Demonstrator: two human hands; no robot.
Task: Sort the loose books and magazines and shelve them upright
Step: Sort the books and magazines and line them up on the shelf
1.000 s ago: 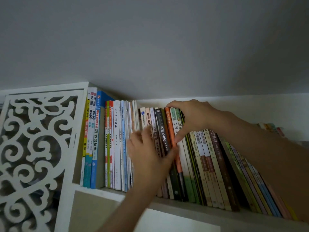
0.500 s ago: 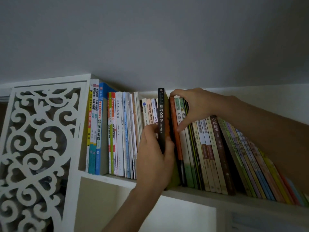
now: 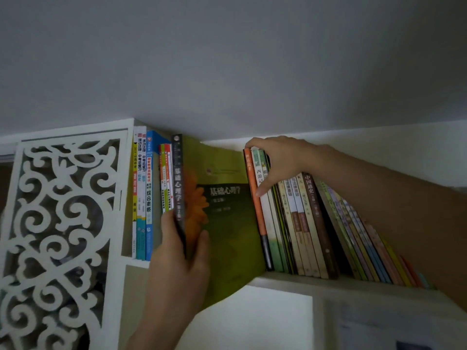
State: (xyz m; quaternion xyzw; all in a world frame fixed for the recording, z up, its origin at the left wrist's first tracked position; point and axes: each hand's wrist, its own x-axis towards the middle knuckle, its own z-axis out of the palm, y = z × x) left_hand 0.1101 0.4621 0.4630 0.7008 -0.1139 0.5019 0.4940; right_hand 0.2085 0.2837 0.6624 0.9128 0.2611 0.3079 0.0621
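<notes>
Working at the top shelf (image 3: pixel 290 280), we are drawing one book out of a packed row while bracing the rest.

Largest first: the shelf is carrying two runs of spines, a short upright group at the left beside the white fretwork panel (image 3: pixel 60 223), and a longer run at the right that is leaning rightward. Between them, the green book (image 3: pixel 227 223) is sitting partly out of the row, swung so its cover faces us, dark spine toward the left, lower corner hanging past the shelf edge.

Handling, as we are judging it: a fairly thick paperback textbook, moderately heavy, stiff enough along the spine but the cover looks glossy and may be slipping under a light pinch. Best hold is low on the spine with the thumb on one cover and fingers on the other, close to the weight.

Left hand (image 3: pixel 182 258) is reaching up from below, wrist straight, clamped on the book's lower spine, thumb on the left side and fingers wrapping onto the cover. Right hand (image 3: pixel 280 162) is reaching in from the right, forearm angled down, fingers hooked over the tops of the orange book (image 3: pixel 254 193) and its neighbours, thumb pressing their spines, holding that run back.
</notes>
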